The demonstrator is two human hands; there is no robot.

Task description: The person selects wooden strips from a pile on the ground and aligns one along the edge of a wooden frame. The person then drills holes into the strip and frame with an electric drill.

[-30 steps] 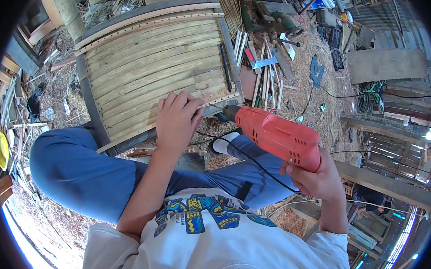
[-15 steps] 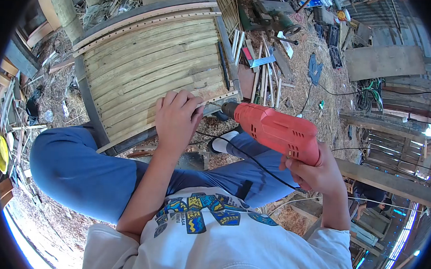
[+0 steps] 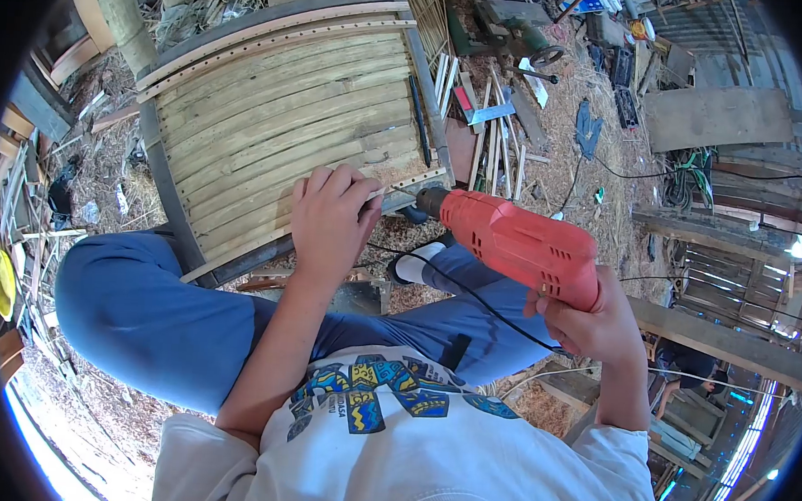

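Note:
My right hand [image 3: 595, 326] is wrapped round the handle of a red power drill [image 3: 521, 242]. The drill lies nearly level, its dark chuck pointing left at the front edge of a wooden panel [image 3: 281, 122] of pale slats in a dark frame. A thin wooden strip [image 3: 425, 178] with a row of small holes runs along that edge. My left hand [image 3: 328, 221] closes its fingers on the strip, left of the chuck. The bit's tip is too small to make out. A dark thin rod [image 3: 419, 122] lies on the panel's right side.
Under the drill, a black cord [image 3: 480, 302] crosses my legs. Right of the panel lie loose wood sticks [image 3: 497, 156] and a try square [image 3: 490, 113] with a red part. A green machine with a handwheel [image 3: 547, 55] stands beyond. Another person [image 3: 690, 364] is at the far right.

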